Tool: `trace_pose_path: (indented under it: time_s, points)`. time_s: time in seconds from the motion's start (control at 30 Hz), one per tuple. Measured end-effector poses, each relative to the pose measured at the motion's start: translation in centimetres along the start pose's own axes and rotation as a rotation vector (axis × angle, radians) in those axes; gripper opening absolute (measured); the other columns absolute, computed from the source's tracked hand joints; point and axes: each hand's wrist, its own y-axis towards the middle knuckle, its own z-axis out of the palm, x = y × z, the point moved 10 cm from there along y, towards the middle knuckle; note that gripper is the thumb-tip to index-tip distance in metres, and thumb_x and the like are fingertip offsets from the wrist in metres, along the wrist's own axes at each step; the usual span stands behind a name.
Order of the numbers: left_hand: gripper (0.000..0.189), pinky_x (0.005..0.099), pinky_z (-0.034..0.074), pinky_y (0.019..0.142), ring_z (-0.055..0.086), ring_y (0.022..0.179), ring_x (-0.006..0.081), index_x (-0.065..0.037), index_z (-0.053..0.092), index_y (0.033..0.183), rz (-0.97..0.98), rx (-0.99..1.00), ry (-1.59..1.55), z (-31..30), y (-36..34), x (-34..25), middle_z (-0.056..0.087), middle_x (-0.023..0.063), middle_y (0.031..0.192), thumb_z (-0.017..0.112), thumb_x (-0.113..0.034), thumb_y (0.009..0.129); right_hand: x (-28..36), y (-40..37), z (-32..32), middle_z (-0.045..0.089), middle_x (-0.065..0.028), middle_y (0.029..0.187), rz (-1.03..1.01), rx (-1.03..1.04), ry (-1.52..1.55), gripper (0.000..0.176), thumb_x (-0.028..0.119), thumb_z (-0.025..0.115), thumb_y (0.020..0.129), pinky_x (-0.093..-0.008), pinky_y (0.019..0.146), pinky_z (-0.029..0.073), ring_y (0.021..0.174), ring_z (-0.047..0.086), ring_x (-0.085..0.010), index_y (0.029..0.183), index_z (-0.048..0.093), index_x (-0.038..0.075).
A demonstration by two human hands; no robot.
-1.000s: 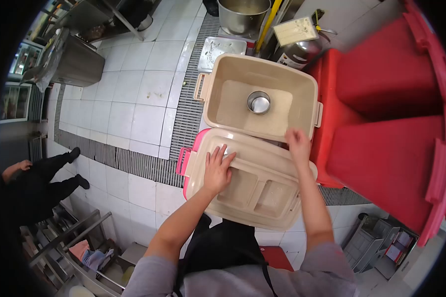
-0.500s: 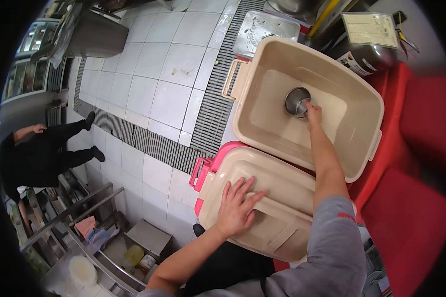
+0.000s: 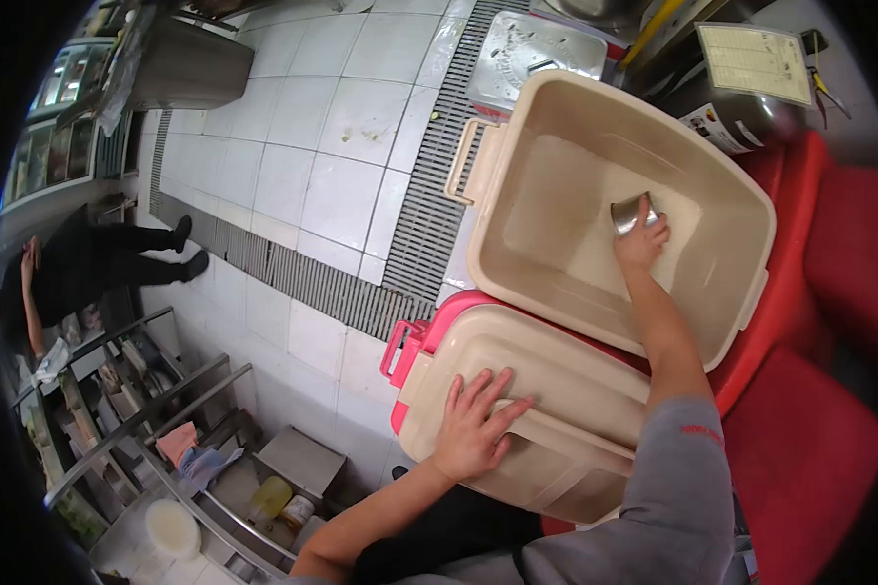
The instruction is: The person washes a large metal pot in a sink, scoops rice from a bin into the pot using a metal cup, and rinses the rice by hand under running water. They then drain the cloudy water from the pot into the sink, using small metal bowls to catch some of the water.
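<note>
Reaching down into a deep beige bin (image 3: 546, 234), my right hand (image 3: 642, 244) has its fingers wrapped round a metal cup (image 3: 630, 214). The cup is tilted on its side, low in the bin, over a layer of pale grains (image 3: 595, 180) on the bottom. My left hand (image 3: 473, 427) lies flat with fingers spread on a beige lid (image 3: 556, 366), nearer to me. A pink container (image 3: 442, 314) shows beneath that lid.
A steel tray (image 3: 532, 60) lies beyond the bin. Red surfaces (image 3: 800, 409) are at the right. Another person (image 3: 63, 258) is at the far left, near metal racks (image 3: 146, 419). A floor grate (image 3: 415, 234) runs beside the bin.
My right hand has shifted within the bin and the cup has tipped from facing upward onto its side. The other person has raised a forearm. The view has moved slightly.
</note>
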Motion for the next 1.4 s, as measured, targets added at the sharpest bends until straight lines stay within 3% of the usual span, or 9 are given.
trace_pose_path:
  time_s: [0.07,0.17,0.27,0.37,0.5,0.7,1.0,1.13,1.4]
  points:
    - [0.058,0.0536,0.019,0.094,0.032,0.116,0.034,-0.021,0.053,0.11,0.001,0.001,0.004,0.1,0.0,-0.1,0.035,0.0118,0.128,0.058,-0.012,0.052,2.8,-1.0,4.8,0.023,-0.0207,0.124,0.071,0.185,0.034,0.083,0.027,0.064,0.06,-0.0468,0.089,0.029,0.108,0.026,-0.0407,0.131,0.019,0.026]
    - [0.057,0.0534,0.019,0.095,0.031,0.116,0.0342,-0.02,0.052,0.11,0.009,-0.006,-0.014,0.1,-0.1,-0.1,0.034,0.0119,0.129,0.057,-0.013,0.053,6.0,-2.0,9.4,0.025,-0.0192,0.126,0.159,0.424,0.19,0.074,0.019,0.06,0.064,-0.0445,0.09,0.031,0.11,0.029,-0.0392,0.129,0.026,0.028]
    - [0.06,0.0522,0.018,0.096,0.031,0.117,0.0311,-0.023,0.048,0.115,-0.021,0.041,-0.012,0.3,0.0,-0.1,0.031,0.0089,0.131,0.06,-0.012,0.057,7.9,-2.3,10.7,0.03,-0.0209,0.126,0.031,0.543,0.388,0.069,0.018,0.056,0.066,-0.0422,0.087,0.037,0.11,0.033,-0.0387,0.129,0.029,0.026]
    - [0.059,0.0521,0.018,0.096,0.03,0.118,0.0316,-0.022,0.048,0.114,0.001,0.016,0.004,-0.2,0.0,-0.6,0.031,0.0093,0.131,0.059,-0.011,0.057,8.9,-4.4,10.7,0.037,-0.0124,0.124,0.212,0.849,0.922,0.063,0.01,0.048,0.068,-0.0577,0.083,0.034,0.114,0.034,-0.0337,0.128,0.031,0.024]
    - [0.056,0.0522,0.018,0.097,0.03,0.118,0.032,-0.022,0.049,0.113,0.024,-0.031,0.018,-0.3,-0.1,-0.9,0.032,0.0095,0.13,0.058,-0.01,0.059,7.9,-5.4,7.7,0.041,-0.009,0.118,0.274,0.954,1.246,0.065,0.003,0.041,0.066,-0.0573,0.069,0.044,0.102,0.046,-0.0344,0.127,0.032,0.023]
    - [0.052,0.051,0.017,0.097,0.028,0.118,0.0323,-0.02,0.048,0.113,0.079,-0.102,0.046,-0.7,-0.7,-1.5,0.032,0.0099,0.129,0.055,-0.011,0.062,3.3,-5.7,-2.5,0.043,-0.0146,0.113,0.429,0.843,1.648,0.067,0.002,0.039,0.058,-0.057,0.067,0.047,0.096,0.049,-0.0392,0.123,0.035,0.017]
    - [0.05,0.0513,0.013,0.098,0.024,0.121,0.0316,-0.016,0.044,0.115,0.151,-0.151,0.11,0.0,-1.4,-2.0,0.03,0.0118,0.13,0.052,-0.012,0.066,2.2,-9.2,-18.7,0.046,-0.019,0.113,0.305,0.421,2.309,0.053,0.011,0.044,0.066,-0.0531,0.082,0.043,0.103,0.047,-0.0361,0.118,0.036,0.002]
    - [0.054,0.0528,0.013,0.097,0.022,0.121,0.0326,-0.014,0.039,0.118,0.188,-0.128,0.136,0.6,-1.0,-1.8,0.028,0.0133,0.13,0.053,-0.014,0.066,-0.8,-15.3,-26.7,0.046,-0.0166,0.115,0.228,0.219,2.501,0.057,0.01,0.043,0.062,-0.0543,0.084,0.041,0.102,0.047,-0.0358,0.118,0.037,0.002]
    - [0.067,0.0548,0.023,0.093,0.021,0.122,0.0318,-0.014,0.03,0.125,0.272,0.077,0.412,2.0,-0.8,-1.5,0.026,0.017,0.131,0.059,-0.025,0.066,-12.5,-42.7,-34.9,0.041,-0.0163,0.116,0.532,-0.473,2.569,0.067,0.004,0.041,0.055,-0.0579,0.077,0.043,0.102,0.046,-0.038,0.122,0.03,0.009]
